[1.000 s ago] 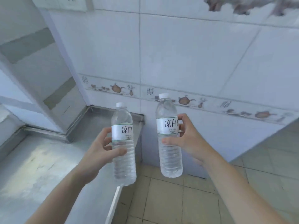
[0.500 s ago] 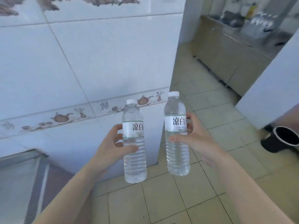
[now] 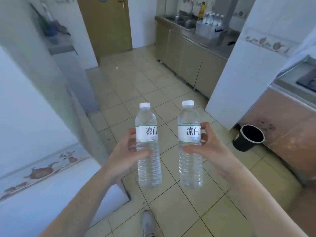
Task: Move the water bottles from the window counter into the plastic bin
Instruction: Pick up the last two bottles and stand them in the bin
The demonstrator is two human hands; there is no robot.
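Left hand [image 3: 124, 159] is wrapped around 1 water bottle [image 3: 148, 147] at mid-body, thumb across the front, fingers behind the label. Right hand [image 3: 207, 151] grips a 2nd bottle [image 3: 190, 147] the same way. Both bottles are upright, capped, full, side by side but apart, held over the tiled floor [image 3: 136, 93] in front of the chest.

Change noted: 1 second ago the view faced the window counter and the tiled wall; half a second ago it was swinging right along that wall. Now it looks down the kitchen, and the window counter is out of view. The grips and the bottles' spacing are unchanged across all 3 views.

Across the room, a clear plastic bin [image 3: 207, 29] sits on the steel counter [image 3: 220, 47] beside the sink [image 3: 181, 21]; it appears to hold several bottles already, though blur prevents a count. A black bucket [image 3: 248, 137] stands on the floor to the right, clear of the straight path.

Assessment: pickup is done, carry is under way. Remaining: walk to the bin and set both bottles inside.
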